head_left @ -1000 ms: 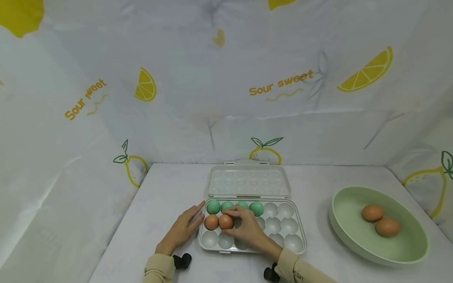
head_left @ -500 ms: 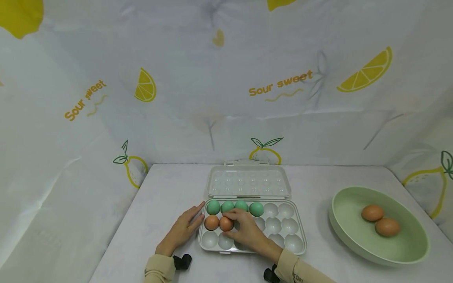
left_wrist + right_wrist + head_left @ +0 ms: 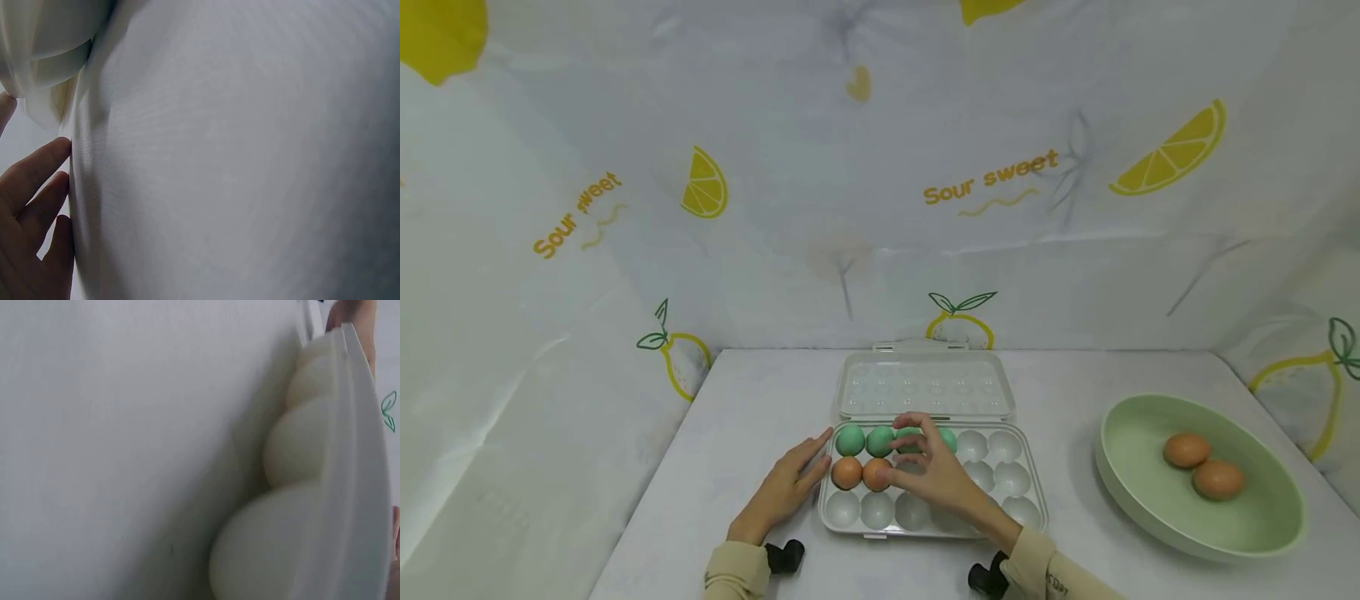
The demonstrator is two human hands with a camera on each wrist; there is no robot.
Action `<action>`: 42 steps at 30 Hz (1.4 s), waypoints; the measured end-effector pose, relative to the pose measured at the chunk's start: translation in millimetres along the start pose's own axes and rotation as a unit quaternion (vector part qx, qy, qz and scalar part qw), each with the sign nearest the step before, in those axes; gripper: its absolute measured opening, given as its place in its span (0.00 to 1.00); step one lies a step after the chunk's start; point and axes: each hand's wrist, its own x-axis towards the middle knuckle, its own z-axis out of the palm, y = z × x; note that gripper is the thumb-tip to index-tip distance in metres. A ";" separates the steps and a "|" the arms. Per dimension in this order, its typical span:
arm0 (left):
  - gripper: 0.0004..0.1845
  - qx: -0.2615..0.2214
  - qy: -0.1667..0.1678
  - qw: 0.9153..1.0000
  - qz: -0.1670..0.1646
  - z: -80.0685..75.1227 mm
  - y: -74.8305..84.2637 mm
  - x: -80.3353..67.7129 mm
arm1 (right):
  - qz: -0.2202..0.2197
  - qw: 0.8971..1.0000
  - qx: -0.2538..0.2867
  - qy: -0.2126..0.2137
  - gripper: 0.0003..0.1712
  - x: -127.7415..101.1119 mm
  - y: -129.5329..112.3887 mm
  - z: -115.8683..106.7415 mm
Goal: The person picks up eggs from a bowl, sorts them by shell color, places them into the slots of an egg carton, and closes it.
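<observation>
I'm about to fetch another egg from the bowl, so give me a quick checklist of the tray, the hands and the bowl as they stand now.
1. Right hand free: ok, fingers loosely spread above the tray, holding nothing.
2. Left hand steadying the tray: ok, flat on the table against its left edge.
3. Brown eggs seated: ok, two in the middle row, side by side at the left.
4. Green eggs seated: cannot tell fully, four in the back row, the right two partly hidden by the right hand.
5. Lid open: ok, lying back behind the tray.
6. Bowl stocked: ok, two brown eggs inside.
</observation>
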 end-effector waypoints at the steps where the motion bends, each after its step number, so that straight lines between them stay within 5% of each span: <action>1: 0.28 -0.001 0.000 1.000 0.000 -0.6 0.5 0.2 | 0.001 1.000 -0.001 0.000 0.40 0.3 -2.4 -3.1; 24: 0.28 -0.005 -0.006 1.000 0.003 -1.5 1.6 -1.1 | -0.073 0.994 -0.083 0.018 0.28 -2.7 -10.1 -55.3; 42: 0.29 0.006 -0.004 1.000 -0.002 1.3 -0.5 0.0 | -0.088 0.987 -0.118 0.064 0.27 -28.8 -15.5 -125.1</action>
